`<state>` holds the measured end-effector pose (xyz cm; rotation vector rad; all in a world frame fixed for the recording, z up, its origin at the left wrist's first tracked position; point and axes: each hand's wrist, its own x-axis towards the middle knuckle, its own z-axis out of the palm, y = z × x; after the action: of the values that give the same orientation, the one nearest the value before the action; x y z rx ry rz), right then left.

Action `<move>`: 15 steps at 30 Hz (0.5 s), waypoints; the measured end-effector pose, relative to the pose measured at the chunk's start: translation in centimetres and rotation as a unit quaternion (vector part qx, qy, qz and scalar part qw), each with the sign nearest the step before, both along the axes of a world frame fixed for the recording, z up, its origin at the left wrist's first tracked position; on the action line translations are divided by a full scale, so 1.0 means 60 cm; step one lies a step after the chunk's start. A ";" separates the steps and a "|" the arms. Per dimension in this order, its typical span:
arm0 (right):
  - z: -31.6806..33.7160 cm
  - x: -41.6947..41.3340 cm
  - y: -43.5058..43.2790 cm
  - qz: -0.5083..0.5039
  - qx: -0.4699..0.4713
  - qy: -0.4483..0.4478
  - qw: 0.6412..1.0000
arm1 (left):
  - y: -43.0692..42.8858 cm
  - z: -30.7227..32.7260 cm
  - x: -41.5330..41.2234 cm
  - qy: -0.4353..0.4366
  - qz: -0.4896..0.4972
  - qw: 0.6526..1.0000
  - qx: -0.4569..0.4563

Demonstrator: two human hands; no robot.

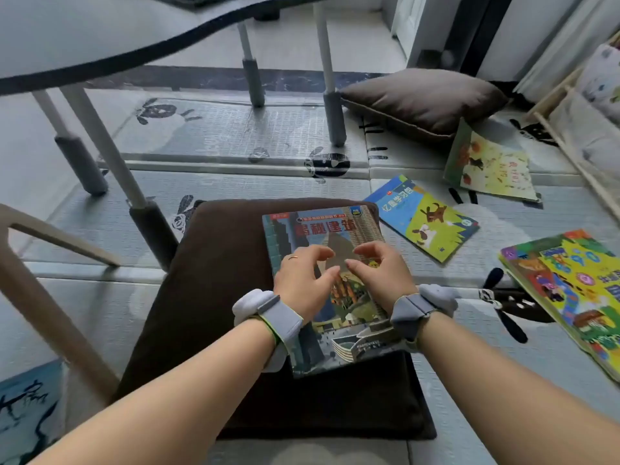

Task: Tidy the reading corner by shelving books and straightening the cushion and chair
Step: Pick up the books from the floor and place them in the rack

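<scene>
The step in hand looks like gathering the scattered books, beginning with the building book (pixel 322 283) lying flat on the dark cushion (pixel 228 297) directly beneath both hands; the left hand (pixel 303 280) and right hand (pixel 379 276) hover side by side over its cover, fingers curled and loose, gripping nothing; whether any fingertip touches the cover cannot be told. Beyond the right hand lies the blue-and-green book (pixel 426 218); further off the flower book (pixel 489 166) beside a brown pillow (pixel 426 99); out to its right the bright picture book (pixel 577 290). Next, probably, fingers must slip under an edge to lift the book; the wooden shelf (pixel 570 142) stands far right.
</scene>
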<state>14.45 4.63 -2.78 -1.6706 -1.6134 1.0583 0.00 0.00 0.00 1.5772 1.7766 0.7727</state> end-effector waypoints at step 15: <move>-0.024 0.020 0.031 0.008 -0.091 -0.136 0.987 | 0.009 -0.026 0.007 0.105 0.133 0.979 -0.111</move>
<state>15.66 6.46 -4.24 -1.9988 -1.7435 1.0495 0.42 0.52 -1.55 1.3313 2.1761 0.5170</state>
